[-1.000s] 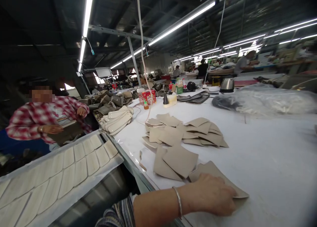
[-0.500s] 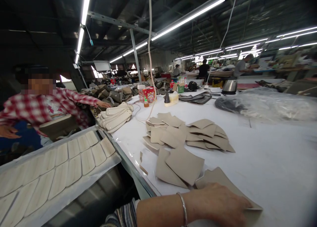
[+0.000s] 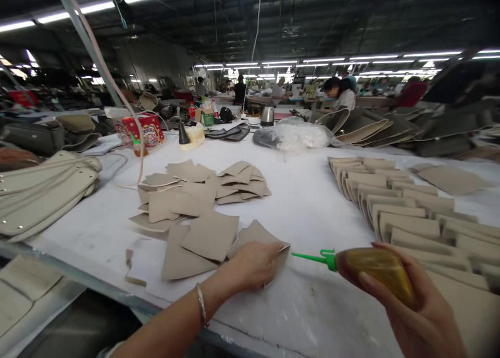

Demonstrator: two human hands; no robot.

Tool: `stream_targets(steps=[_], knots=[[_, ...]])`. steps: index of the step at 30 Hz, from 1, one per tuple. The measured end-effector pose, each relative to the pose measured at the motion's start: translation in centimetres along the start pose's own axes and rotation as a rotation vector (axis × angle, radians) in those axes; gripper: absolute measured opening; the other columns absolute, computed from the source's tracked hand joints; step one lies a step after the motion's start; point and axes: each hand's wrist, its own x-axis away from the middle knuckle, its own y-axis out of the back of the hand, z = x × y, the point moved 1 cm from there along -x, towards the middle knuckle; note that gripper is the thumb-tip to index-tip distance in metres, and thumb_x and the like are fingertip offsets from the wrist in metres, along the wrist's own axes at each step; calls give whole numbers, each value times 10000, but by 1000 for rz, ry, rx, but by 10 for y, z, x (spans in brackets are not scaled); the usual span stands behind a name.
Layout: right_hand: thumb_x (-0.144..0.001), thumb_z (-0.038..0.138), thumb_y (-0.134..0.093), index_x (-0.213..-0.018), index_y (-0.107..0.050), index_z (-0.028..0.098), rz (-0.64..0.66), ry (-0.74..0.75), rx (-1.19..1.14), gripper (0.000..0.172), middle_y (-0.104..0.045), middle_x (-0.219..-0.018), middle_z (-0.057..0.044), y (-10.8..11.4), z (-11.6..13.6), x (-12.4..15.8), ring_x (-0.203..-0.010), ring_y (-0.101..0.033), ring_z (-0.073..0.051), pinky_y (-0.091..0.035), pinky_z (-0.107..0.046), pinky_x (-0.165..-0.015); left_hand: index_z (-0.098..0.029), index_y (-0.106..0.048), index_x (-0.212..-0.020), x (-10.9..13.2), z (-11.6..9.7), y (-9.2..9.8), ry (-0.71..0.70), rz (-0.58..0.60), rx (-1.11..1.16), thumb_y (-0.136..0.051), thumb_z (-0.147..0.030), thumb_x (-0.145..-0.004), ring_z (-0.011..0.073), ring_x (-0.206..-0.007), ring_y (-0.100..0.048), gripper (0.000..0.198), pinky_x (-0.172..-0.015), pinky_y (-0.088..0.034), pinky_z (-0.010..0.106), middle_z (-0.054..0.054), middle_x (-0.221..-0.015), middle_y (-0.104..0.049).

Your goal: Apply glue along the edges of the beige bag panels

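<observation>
The left grip (image 3: 253,265) lies flat, fingers apart, pressing on a tan cut piece (image 3: 254,233) on the white table (image 3: 308,207). The right grip (image 3: 414,306) is clamped around an amber glue bottle (image 3: 377,272), whose green nozzle (image 3: 312,256) points toward the left grip. Scattered tan pieces (image 3: 195,191) lie beyond the left grip, and a fanned row (image 3: 390,201) lies beyond the right.

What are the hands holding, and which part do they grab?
The right hand grips a yellowish squeeze bottle around its body, green nozzle free. The left hand holds nothing; it lies flat on a tan cut piece.
</observation>
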Motion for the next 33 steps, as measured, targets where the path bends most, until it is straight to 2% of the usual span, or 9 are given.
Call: stream_targets(steps=[3, 6, 9, 14, 19, 22, 26, 30, 33], knots=[[-690, 648, -776, -1182, -607, 254, 28, -51, 14, 652, -670, -1023, -54, -3, 3, -3, -819, -682, -304, -604, -309, -643, -264, -537, -1406, 0, -3, 0, 21, 2, -11, -395, -154, -849, 297, -1049, -655, 585, -913, -500, 384, 69, -1212, -677], [-721, 611, -783, -1218, -585, 265, 94, -45, 32, 637, -653, -1064, -54, -5, 3, -4, -850, -671, -303, -583, -359, -747, -272, -548, -1394, -1, -5, 0, 29, -5, -27, -392, -151, -839, 303, -991, -672, 590, -872, -515, 392, 74, -1148, -702], [-740, 614, -772, -1235, -570, 274, 104, 0, 59, 634, -632, -1114, -60, -9, 0, -5, -908, -651, -321, -531, -420, -834, -295, -549, -1386, -2, -5, -1, 30, -12, -36, -386, -166, -853, 298, -939, -680, 572, -836, -517, 384, 70, -1074, -720], [-769, 599, -767, -1245, -556, 285, 149, 115, 89, 608, -607, -1116, -46, -17, -1, -7, -903, -629, -295, -510, -390, -811, -315, -546, -1381, -1, -5, -2, 59, 4, -50, -385, -186, -872, 296, -914, -680, 549, -812, -504, 370, 75, -1026, -725], [-842, 548, -734, -1251, -537, 274, 184, 255, 134, 530, -599, -1139, -50, -20, 11, -5, -928, -613, -272, -493, -361, -844, -290, -563, -1366, -1, -7, -1, 58, 3, -52, -388, -178, -858, 303, -929, -678, 549, -818, -505, 375, 82, -1039, -724], [-861, 521, -727, -1244, -538, 280, 205, 303, 175, 490, -605, -1132, -41, -21, 15, -4, -916, -617, -253, -500, -329, -807, -269, -587, -1338, -1, -8, -1, 66, 2, -49, -398, -196, -857, 312, -934, -677, 522, -818, -508, 380, 84, -1057, -721], [-838, 553, -738, -1228, -546, 291, 199, 242, 141, 508, -622, -1075, -25, -21, 9, -5, -860, -633, -255, -512, -338, -764, -282, -582, -1344, -1, -7, -1, 72, 6, -37, -402, -211, -870, 304, -985, -665, 511, -856, -494, 366, 70, -1135, -704], [-798, 620, -738, -1223, -552, 295, 150, 195, 125, 566, -609, -1081, -37, -22, 2, -6, -866, -623, -290, -504, -399, -787, -279, -594, -1321, 0, -7, 0, 78, 19, -53, -401, -210, -875, 305, -968, -669, 490, -844, -493, 364, 72, -1092, -715], [-800, 599, -746, -1221, -552, 296, 163, 147, 116, 554, -609, -1071, -33, -21, -2, -4, -853, -624, -278, -504, -389, -780, -273, -603, -1307, 1, -8, 0, 74, 8, -55, -407, -208, -872, 314, -956, -673, 481, -833, -501, 375, 76, -1072, -719]])
